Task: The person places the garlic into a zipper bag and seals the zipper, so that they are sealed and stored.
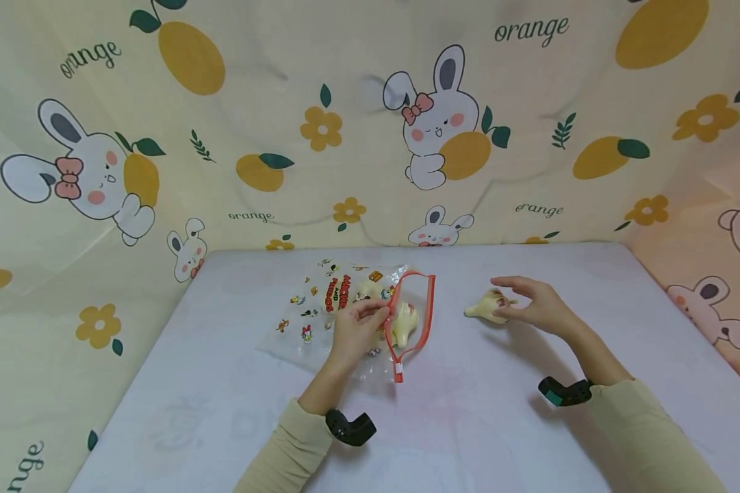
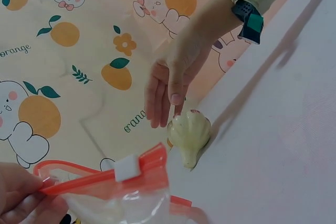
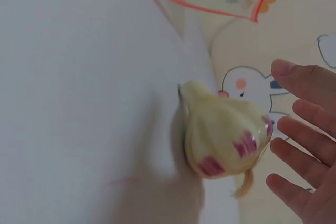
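A clear plastic zip bag [image 1: 320, 342] with printed cartoon figures and a red zip edge lies on the table, its mouth spread apart toward the right. My left hand [image 1: 359, 330] pinches that red edge between thumb and fingers. Inside the bag, near the mouth, is a pale garlic bulb [image 1: 404, 324]; another pale shape behind the print is hard to make out. Right of the bag, a second garlic bulb [image 3: 226, 135] with purple patches lies on its side on the table. Beside its root end is my right hand [image 1: 541, 306], fingers spread and thumb apart, gripping nothing.
The white table [image 1: 437, 438] ends at a fabric backdrop [image 1: 357, 61] printed with rabbits and oranges, which rises at the back and both sides. A white slider [image 2: 127, 168] sits on the bag's red zip. Each wrist wears a black band.
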A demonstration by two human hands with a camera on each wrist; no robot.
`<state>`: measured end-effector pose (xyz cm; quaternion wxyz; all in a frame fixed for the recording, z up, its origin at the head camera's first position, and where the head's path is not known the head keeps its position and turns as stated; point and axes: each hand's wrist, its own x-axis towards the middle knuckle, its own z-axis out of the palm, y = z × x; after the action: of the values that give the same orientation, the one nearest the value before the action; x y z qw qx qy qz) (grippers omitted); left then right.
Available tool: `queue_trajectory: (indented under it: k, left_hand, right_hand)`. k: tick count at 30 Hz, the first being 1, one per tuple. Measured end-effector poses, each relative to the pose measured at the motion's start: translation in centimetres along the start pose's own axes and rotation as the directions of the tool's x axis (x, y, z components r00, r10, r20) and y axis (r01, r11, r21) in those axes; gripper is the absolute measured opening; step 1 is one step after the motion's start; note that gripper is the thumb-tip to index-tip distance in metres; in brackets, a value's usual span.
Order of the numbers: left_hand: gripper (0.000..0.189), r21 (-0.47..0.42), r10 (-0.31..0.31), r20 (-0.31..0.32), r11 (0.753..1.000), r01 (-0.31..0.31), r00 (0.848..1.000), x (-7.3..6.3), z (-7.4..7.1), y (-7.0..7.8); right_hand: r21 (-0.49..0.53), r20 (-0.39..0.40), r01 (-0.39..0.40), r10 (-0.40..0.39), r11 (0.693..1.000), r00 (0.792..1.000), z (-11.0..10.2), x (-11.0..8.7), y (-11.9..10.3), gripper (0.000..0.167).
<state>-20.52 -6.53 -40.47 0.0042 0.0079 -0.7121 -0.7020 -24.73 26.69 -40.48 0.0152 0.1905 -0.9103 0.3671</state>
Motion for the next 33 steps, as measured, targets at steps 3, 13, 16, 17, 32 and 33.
queue_trajectory:
  k: [3, 13, 16, 17, 32, 33]
  left_hand:
    - [0.019, -0.003, -0.005, 0.000, 1.000, 0.005, 1.000, 0.0, 0.0, 0.0]
    - [0.019, 0.028, 0.023, -0.001, 0.999, -0.023, 1.000, 0.1, 0.0, -0.3]
    - [0.019, 0.031, 0.016, 0.001, 0.999, -0.016, 1.000, 0.1, 0.0, -0.3]
    - [0.019, 0.031, 0.011, 0.002, 0.999, -0.011, 1.000, 0.1, 0.0, -0.4]
    - [0.019, 0.028, -0.011, 0.007, 1.000, 0.010, 1.000, 0.2, 0.1, -0.4]
    - [0.019, 0.028, -0.006, 0.008, 1.000, 0.006, 1.000, 0.2, 0.1, -0.5]
  right_hand:
    - [0.001, 0.023, -0.008, 0.008, 1.000, 1.000, -0.1, 0.1, 0.4, 0.056]
    - [0.013, 0.075, -0.030, 0.029, 0.999, 0.997, -0.2, 0.4, 1.6, 0.064]
    - [0.024, 0.088, -0.039, 0.037, 0.999, 0.995, -0.1, 0.5, 2.0, 0.066]
    - [0.035, 0.091, -0.043, 0.040, 0.998, 0.995, 0.0, 0.5, 2.1, 0.067]
    - [0.031, 0.067, -0.060, 0.058, 0.998, 0.996, 0.5, 0.4, 2.8, 0.066]
    - [0.028, 0.059, -0.061, 0.059, 0.998, 0.996, 0.6, 0.3, 2.8, 0.066]
